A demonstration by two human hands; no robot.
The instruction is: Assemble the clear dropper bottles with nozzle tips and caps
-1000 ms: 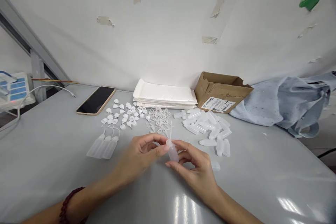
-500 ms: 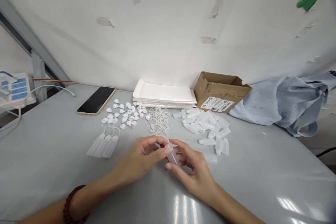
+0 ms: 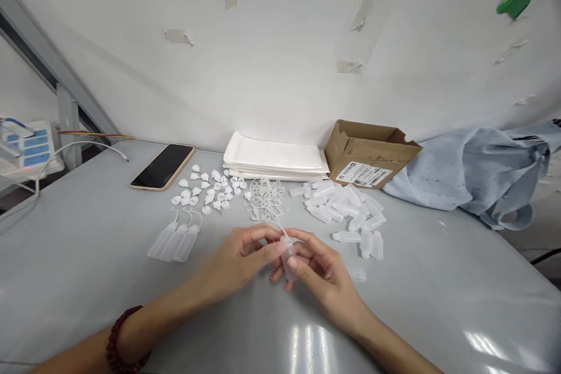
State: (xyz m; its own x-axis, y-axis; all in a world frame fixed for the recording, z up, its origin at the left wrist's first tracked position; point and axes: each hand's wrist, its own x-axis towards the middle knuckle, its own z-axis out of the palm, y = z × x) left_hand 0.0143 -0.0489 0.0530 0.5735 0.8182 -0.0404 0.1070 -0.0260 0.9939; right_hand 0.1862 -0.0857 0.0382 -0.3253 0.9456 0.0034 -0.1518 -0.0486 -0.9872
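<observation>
My right hand (image 3: 322, 272) grips a small translucent plastic bottle (image 3: 288, 252) upright over the grey table (image 3: 87, 280). My left hand (image 3: 239, 260) pinches at the bottle's top, where a thin white tether loop (image 3: 280, 229) sticks up. Just beyond my hands lies a tangle of white tether loops (image 3: 265, 198). Several empty bottles (image 3: 350, 216) are heaped to the right of it, and one more bottle (image 3: 357, 273) lies beside my right hand. Small white caps (image 3: 205, 190) are scattered to the left. Three assembled bottles (image 3: 173, 241) lie side by side left of my left hand.
A phone (image 3: 163, 167) lies face up at the back left, with a cable and a blue-white device (image 3: 26, 149) at the far left. A stack of white padded envelopes (image 3: 274, 158), an open cardboard box (image 3: 370, 152) and a light blue cloth bag (image 3: 482, 169) line the wall.
My right hand has shifted its grip round the bottle, its fingers now curled over the body. The left fingers stay pinched at the top. The bottle has hardly moved.
</observation>
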